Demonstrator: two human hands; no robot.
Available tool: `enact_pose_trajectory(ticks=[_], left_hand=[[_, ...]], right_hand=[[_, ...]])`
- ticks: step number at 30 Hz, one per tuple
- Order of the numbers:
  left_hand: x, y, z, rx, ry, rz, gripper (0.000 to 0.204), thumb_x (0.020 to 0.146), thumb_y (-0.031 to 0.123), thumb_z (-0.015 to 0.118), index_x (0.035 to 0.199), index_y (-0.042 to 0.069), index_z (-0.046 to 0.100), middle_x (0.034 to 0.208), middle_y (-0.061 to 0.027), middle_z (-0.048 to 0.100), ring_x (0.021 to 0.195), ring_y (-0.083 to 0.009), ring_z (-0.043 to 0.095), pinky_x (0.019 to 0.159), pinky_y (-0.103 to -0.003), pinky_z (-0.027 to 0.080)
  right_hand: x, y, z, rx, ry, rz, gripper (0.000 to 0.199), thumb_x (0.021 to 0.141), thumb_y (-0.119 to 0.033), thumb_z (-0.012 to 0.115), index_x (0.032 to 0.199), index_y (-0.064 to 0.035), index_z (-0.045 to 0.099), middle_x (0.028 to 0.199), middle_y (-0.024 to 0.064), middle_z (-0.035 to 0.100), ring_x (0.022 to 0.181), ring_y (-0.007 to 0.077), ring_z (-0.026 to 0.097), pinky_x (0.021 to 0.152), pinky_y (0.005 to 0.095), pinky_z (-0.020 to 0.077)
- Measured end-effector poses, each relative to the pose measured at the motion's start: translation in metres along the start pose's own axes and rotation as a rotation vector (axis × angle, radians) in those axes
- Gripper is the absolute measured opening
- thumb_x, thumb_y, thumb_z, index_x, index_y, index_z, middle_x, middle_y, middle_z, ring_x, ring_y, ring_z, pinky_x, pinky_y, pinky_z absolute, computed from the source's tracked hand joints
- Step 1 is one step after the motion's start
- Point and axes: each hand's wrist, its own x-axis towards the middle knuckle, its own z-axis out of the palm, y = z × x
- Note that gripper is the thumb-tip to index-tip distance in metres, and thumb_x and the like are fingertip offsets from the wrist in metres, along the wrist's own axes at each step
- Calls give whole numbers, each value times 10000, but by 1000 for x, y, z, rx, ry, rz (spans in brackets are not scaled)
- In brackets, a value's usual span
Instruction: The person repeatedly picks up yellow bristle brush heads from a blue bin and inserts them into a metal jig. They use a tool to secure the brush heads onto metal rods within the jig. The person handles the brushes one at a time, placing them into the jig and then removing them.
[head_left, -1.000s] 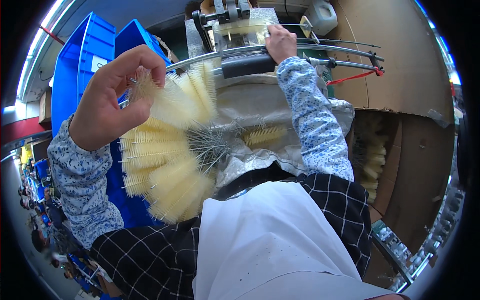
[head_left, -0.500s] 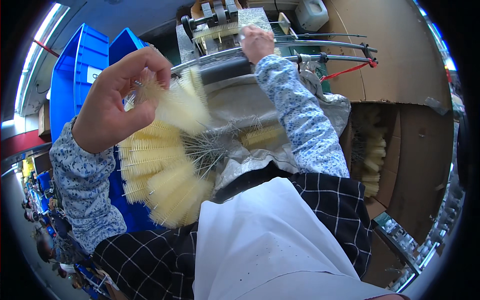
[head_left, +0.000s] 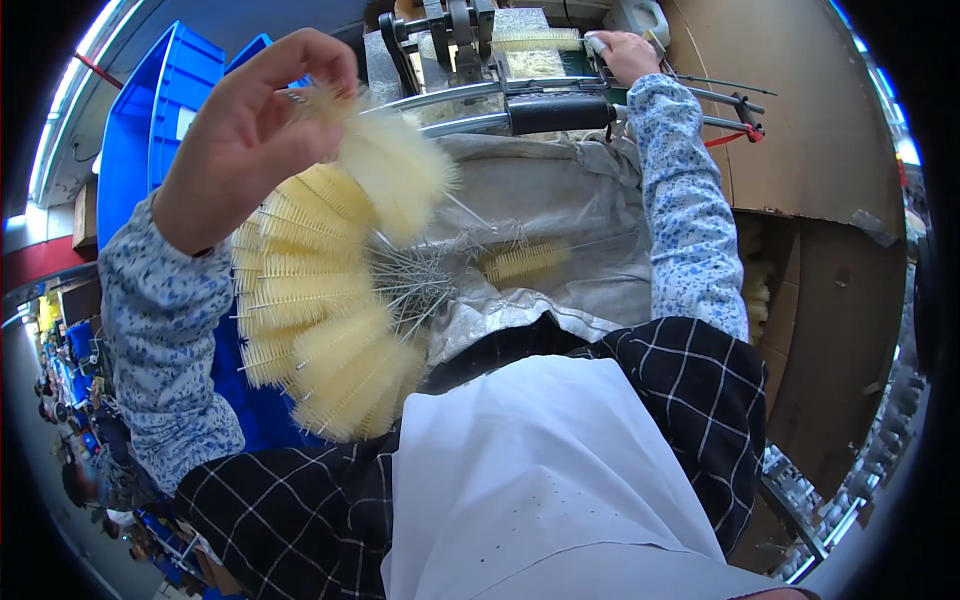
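Fingers [head_left: 335, 62] of the left hand [head_left: 235, 145] curl and pinch the end of a cream twisted-wire brush [head_left: 400, 170], whose bristles fan out to the right above a heap of brushes [head_left: 305, 275]. Those lie side by side in an arc, their bare wire stems [head_left: 412, 288] crossing in a tangle toward the middle. The right hand [head_left: 628, 58] reaches to the far side, at the right end of a second brush [head_left: 535, 40] that lies crosswise beside the metal rollers [head_left: 461, 28] of a machine; whether its fingers grip that end, I cannot tell. Nearer the person, metal rails [head_left: 465, 95] carry a black cylindrical sleeve [head_left: 560, 113]. Below it a lone brush [head_left: 525, 262] rests on a crumpled greyish sheet [head_left: 560, 200]. Blue bins [head_left: 185, 90] stand at the left; a cardboard box [head_left: 835, 350] stands at the right. A white apron [head_left: 540, 470] covers the person's lap over dark checked clothing [head_left: 300, 510].
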Motion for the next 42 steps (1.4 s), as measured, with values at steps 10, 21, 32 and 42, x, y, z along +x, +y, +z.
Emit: enact_pose_trajectory(ticks=[10, 21, 32, 42], left_hand=[[34, -21, 28, -220, -48, 14, 237, 799, 73, 550, 1011, 24, 454, 932, -32, 478, 746, -92, 567, 693, -212, 483], [17, -40, 26, 660, -65, 72, 409, 763, 222, 602, 1105, 56, 449, 998, -148, 504, 904, -279, 544, 833, -361, 423], [-3, -43, 23, 582, -424, -275, 231, 668, 71, 552, 894, 48, 512, 851, -122, 518, 812, -282, 524, 748, -365, 422], [-19, 2, -16, 395, -165, -195, 229, 622, 27, 499, 850, 30, 475, 751, -24, 450, 683, -103, 430, 630, -227, 376]], right_hand=[[-99, -50, -141, 826, -714, -88, 336, 862, -191, 522, 1167, -51, 498, 1067, 59, 553, 956, 158, 522, 833, 273, 426], [-76, -123, -67, 289, 137, -93, 278, 794, -106, 549, 1045, -218, 588, 777, 68, 601, 763, 200, 567, 666, 300, 476], [-30, -107, -22, -24, 59, -17, 248, 845, -229, 472, 1068, -266, 574, 834, 20, 545, 843, 204, 498, 780, 362, 391], [-17, -95, -9, 4, -16, -73, 281, 856, -228, 466, 1110, -307, 556, 918, 7, 536, 959, 187, 441, 841, 384, 321]])
